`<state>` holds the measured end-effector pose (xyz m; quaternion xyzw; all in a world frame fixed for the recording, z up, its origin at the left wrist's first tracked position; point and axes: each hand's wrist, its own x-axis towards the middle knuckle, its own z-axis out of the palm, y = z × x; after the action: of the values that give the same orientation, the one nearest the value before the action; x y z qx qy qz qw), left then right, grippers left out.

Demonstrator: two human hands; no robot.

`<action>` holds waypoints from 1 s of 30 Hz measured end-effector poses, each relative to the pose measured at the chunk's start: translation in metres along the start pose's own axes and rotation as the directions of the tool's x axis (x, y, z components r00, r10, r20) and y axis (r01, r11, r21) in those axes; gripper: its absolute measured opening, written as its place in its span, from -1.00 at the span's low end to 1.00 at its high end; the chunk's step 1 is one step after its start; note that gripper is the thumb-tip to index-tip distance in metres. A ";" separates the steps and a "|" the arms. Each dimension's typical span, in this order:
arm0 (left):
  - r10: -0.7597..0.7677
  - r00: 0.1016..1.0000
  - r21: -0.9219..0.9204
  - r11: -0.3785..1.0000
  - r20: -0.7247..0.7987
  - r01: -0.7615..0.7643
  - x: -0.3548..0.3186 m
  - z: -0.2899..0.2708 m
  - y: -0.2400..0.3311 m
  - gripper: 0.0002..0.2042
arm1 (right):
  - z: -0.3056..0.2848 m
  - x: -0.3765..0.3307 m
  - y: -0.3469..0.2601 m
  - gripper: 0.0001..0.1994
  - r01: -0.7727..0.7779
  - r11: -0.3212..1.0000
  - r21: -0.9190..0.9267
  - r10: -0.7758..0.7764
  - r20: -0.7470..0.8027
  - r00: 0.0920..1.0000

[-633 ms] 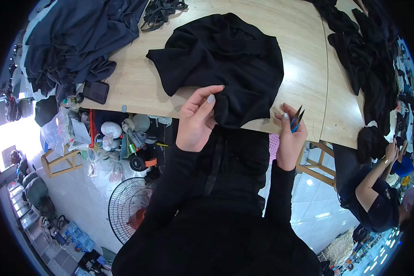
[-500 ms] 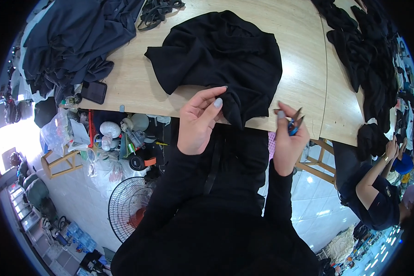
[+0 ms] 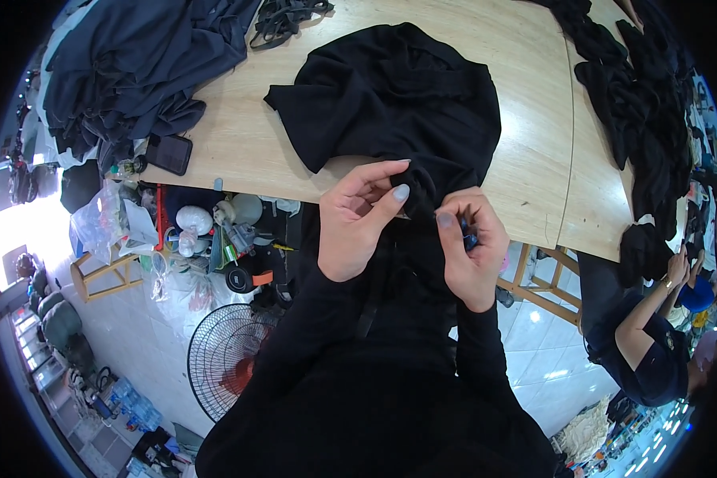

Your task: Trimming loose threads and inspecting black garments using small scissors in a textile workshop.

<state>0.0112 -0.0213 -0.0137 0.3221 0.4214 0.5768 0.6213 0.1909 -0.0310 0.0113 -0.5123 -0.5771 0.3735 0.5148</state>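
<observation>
Hands pinch one black garment at the table edge: left hand on cloth, right hand on blue snips.

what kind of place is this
Probably a garment workshop: a long wooden table with heaps of dark clothes, and another person at work beside it.

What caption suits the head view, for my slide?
Both hands, left hand and right hand, pinch a black garment at the wooden table edge.
</observation>
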 end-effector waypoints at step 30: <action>0.023 0.997 -0.017 1.000 0.074 -0.022 -0.002 0.003 0.012 -0.59 | -0.001 -0.001 0.012 -0.78 -0.208 0.975 0.075 0.199 0.112 0.974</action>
<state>0.0082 -0.0213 -0.0013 0.3429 0.3900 0.5748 0.6325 0.1939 -0.0296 0.0000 -0.5259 -0.5309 0.4749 0.4648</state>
